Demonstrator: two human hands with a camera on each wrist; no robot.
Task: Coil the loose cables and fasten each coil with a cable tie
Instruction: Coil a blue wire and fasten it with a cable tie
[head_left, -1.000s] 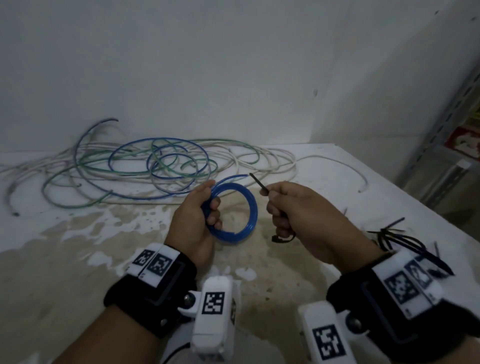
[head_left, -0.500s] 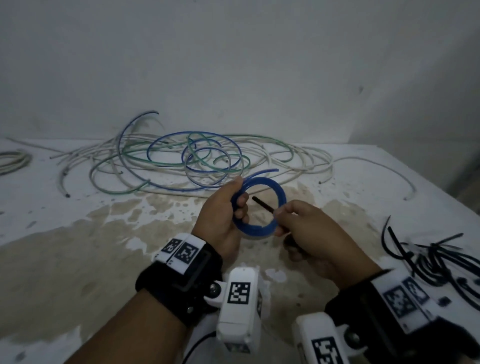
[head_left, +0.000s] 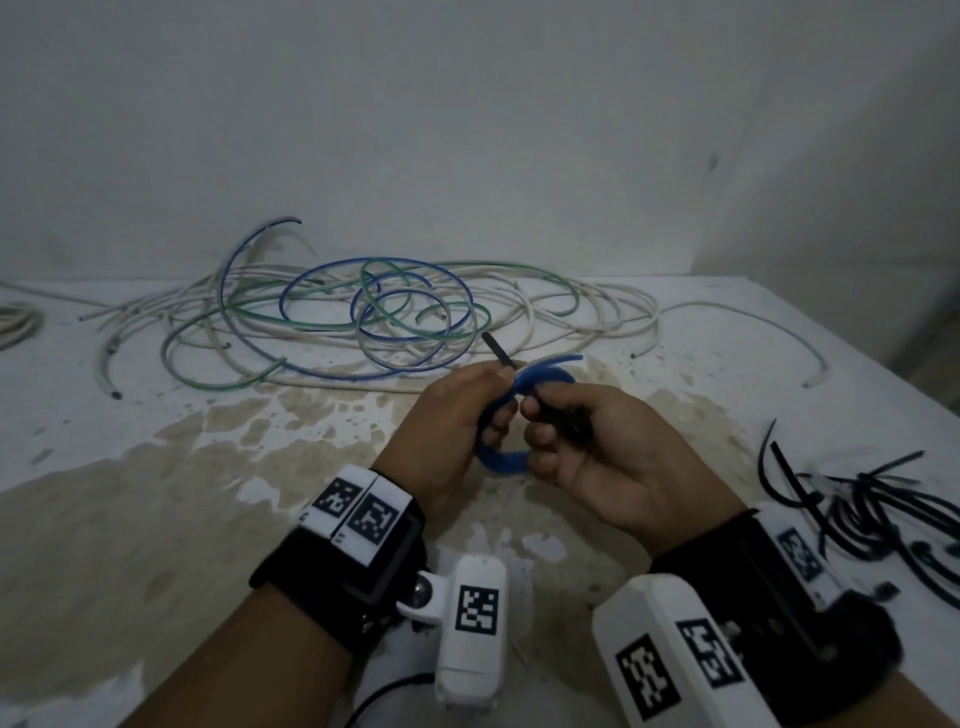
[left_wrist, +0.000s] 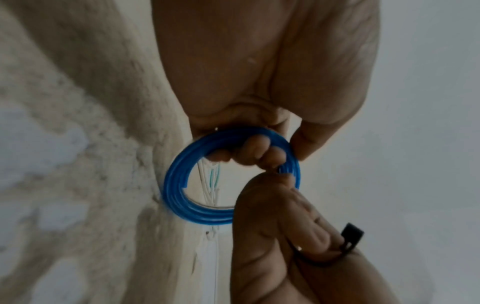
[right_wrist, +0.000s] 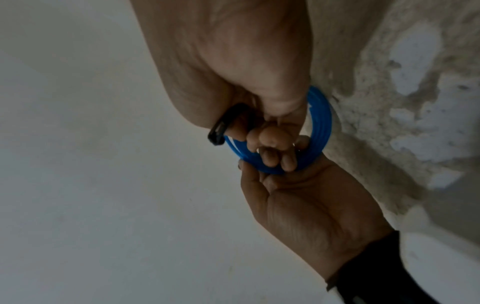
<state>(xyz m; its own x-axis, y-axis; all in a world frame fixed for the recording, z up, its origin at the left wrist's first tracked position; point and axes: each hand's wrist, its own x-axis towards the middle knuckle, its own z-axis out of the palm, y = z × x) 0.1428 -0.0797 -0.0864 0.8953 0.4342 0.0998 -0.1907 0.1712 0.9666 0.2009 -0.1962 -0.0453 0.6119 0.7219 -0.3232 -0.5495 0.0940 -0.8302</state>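
Observation:
My left hand (head_left: 467, 410) grips a small coil of blue cable (head_left: 501, 460), its fingers curled through the ring (left_wrist: 182, 197). My right hand (head_left: 571, 441) pinches a black cable tie (head_left: 498, 352) whose thin end pokes up through the coil, past the left thumb. The tie's square head (left_wrist: 351, 233) sticks out below my right palm, seen also in the right wrist view (right_wrist: 221, 127) beside the blue coil (right_wrist: 322, 125). Both hands meet over the stained table (head_left: 156, 493).
A tangle of loose white, green and blue cables (head_left: 363, 317) lies at the back of the table. Several spare black cable ties (head_left: 872, 509) lie at the right edge. A white coil end (head_left: 15, 325) shows far left. The wall stands close behind.
My right hand has moved left to the coil and pushed the tie's tip through the ring, so it now sticks out above my left thumb. The view has shifted left.

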